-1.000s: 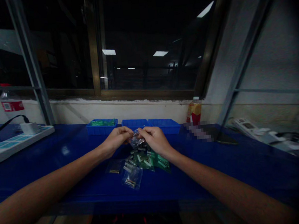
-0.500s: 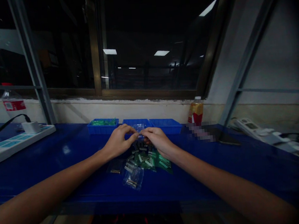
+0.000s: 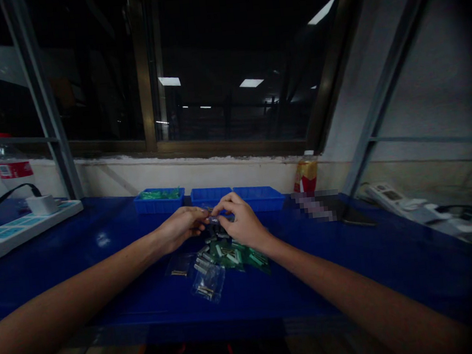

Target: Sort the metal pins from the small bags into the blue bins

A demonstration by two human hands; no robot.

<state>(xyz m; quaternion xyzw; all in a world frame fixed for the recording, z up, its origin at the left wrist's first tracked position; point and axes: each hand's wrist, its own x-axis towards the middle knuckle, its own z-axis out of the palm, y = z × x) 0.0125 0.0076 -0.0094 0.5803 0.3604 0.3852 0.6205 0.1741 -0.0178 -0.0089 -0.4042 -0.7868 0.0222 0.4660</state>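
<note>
Both hands meet above the middle of the blue table, around a small clear plastic bag. My left hand is closed on the bag's left side. At its right, my right hand pinches the bag between thumb and fingers. What the bag contains is too small and dark to make out. Below the hands lies a pile of small metal and white cylindrical pieces on green plastic bags. Nearer me are a clear bag of brass-coloured pins or screws and a similar flat bag.
Behind the hands stand a blue bin of green bags and two more blue bins. A white power strip lies at left, near a red-capped bottle. At right are another bottle and a dark flat object.
The bag stood up above the fingertips half a second ago and now sits lower between the hands. My right fingers have lifted and arched. The pieces on the table have not visibly moved.
</note>
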